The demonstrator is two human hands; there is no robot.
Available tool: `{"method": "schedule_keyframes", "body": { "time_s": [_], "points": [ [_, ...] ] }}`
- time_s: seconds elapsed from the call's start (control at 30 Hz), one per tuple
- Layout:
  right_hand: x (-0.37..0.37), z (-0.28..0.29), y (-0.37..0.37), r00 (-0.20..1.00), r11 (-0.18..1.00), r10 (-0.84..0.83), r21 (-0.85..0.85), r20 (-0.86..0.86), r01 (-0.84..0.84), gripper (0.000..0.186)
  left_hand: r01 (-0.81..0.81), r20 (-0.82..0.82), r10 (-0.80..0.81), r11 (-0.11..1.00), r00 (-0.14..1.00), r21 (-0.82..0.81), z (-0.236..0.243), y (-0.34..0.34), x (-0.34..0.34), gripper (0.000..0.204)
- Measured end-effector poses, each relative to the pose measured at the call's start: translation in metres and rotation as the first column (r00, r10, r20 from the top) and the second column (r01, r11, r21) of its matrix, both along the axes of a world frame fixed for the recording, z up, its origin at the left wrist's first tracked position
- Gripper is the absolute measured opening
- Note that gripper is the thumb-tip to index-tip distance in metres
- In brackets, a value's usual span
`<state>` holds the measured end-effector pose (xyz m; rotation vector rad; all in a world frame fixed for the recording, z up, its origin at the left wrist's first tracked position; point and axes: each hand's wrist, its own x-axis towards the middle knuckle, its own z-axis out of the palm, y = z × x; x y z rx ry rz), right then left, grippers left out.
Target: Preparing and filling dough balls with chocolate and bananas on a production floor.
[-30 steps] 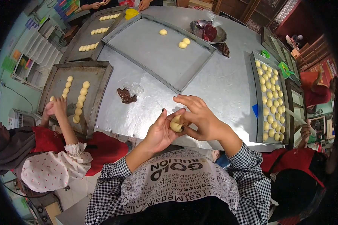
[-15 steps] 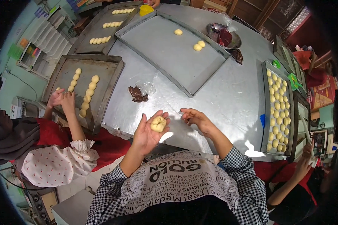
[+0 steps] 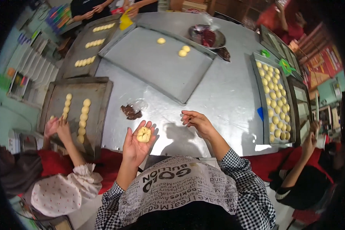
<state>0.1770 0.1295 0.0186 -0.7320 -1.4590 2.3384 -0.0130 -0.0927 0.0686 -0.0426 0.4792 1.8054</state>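
Note:
My left hand [image 3: 134,150] lies palm up, with a pale yellow dough ball [image 3: 143,135] resting on its fingers and upper palm. The dough's top is gathered into pinched folds. My right hand [image 3: 197,122] hovers to the right over the table, its fingers apart, slightly bent and holding nothing. Dark smudges show on its fingertips. Just beyond my left hand lies a clear plastic bag with dark brown filling [image 3: 131,111]. A large metal tray [image 3: 149,65] farther back bears three smooth dough balls [image 3: 183,53].
A metal bowl [image 3: 220,41] with a dark red bag stands at the back. On the right is a tray [image 3: 267,138] full of dough balls. At left, a co-worker's hands [image 3: 57,128] work over another tray [image 3: 103,92] with dough rows. Other people stand at the far side and right.
The whole view has shifted, so the table's things sit farther left and more people show at the far side. Both hands keep nearly the same pose, the dough still on my left hand.

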Motion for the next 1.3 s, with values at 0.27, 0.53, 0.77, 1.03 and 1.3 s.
{"method": "schedule_keyframes", "body": {
  "time_s": [0.27,0.53,0.77,1.03,1.3],
  "points": [
    [0.143,-0.008,0.013,0.860,0.858,-0.509,-0.058,0.036,0.510,0.039,0.175,0.045,-0.175,0.985,0.984,-0.001,0.002,0.046,0.018,0.055],
    [0.269,-0.013,-0.025,0.596,0.578,-0.801,-0.185,0.058,0.795,0.038,0.365,0.075,-0.363,0.931,0.929,-0.015,0.018,0.093,0.061,0.054],
    [0.332,-0.045,-0.055,0.294,0.300,-0.953,-0.383,-0.077,0.874,0.036,0.455,0.087,-0.452,0.890,0.888,-0.025,0.017,0.112,0.093,0.053],
    [0.330,-0.105,-0.071,-0.108,-0.184,-0.970,-0.363,0.218,0.913,0.041,0.500,0.090,-0.496,0.865,0.864,-0.032,0.011,0.116,0.118,0.051],
    [0.318,-0.190,-0.055,-0.106,-0.256,-0.937,-0.445,0.334,0.858,0.028,0.517,0.073,-0.514,0.854,0.855,-0.046,0.013,0.112,0.134,0.052]
  ]
}}
